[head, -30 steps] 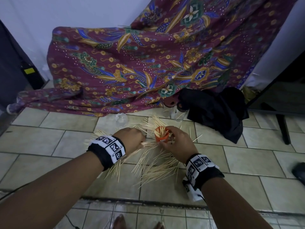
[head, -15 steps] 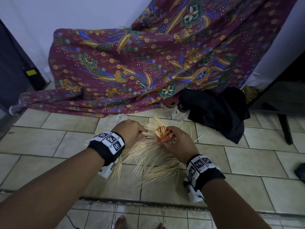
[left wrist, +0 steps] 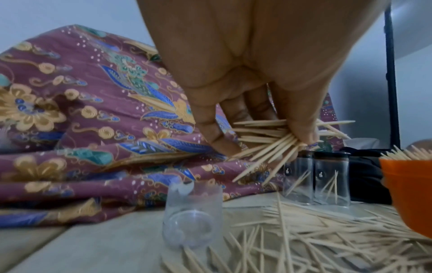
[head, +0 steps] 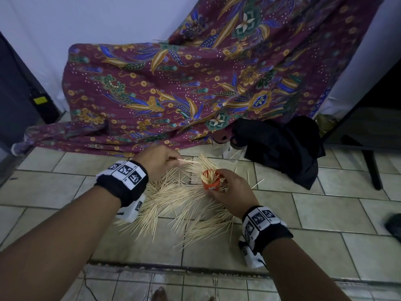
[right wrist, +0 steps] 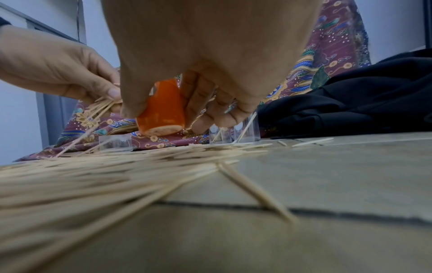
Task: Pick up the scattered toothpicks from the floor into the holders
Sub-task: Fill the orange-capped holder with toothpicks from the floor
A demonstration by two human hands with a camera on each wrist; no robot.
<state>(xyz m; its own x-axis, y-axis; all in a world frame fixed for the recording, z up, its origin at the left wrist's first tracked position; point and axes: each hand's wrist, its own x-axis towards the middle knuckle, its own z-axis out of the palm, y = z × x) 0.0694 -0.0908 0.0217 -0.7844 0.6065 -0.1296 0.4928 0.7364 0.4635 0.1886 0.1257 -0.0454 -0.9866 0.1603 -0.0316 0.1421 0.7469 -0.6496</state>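
My right hand has its grip clamped round the orange holder, thumb on one side and fingers on the other, just right of centre in the head view; in the right wrist view its base is tilted and off the floor. It is packed with toothpicks standing on end, their tips bristling above the rim. My left hand is just left of it and a little higher in the frame, its grip pinched together on a bundle of toothpicks that fans out both ways from between thumb and fingers. At lower centre of the left wrist view a clear cup stands on the floor; I cannot tell whether anything is in it. Right of it, at the edge of the patterned cloth, two clear jars with dark tops stand side by side, each with a few toothpicks leaning inside. The loose toothpicks lie in a thick criss-crossed heap on the tiles under and between my hands: thin, pale wood, pointed at the ends, with a few strays to the right. A black cloth lies crumpled at right, beside the jars.
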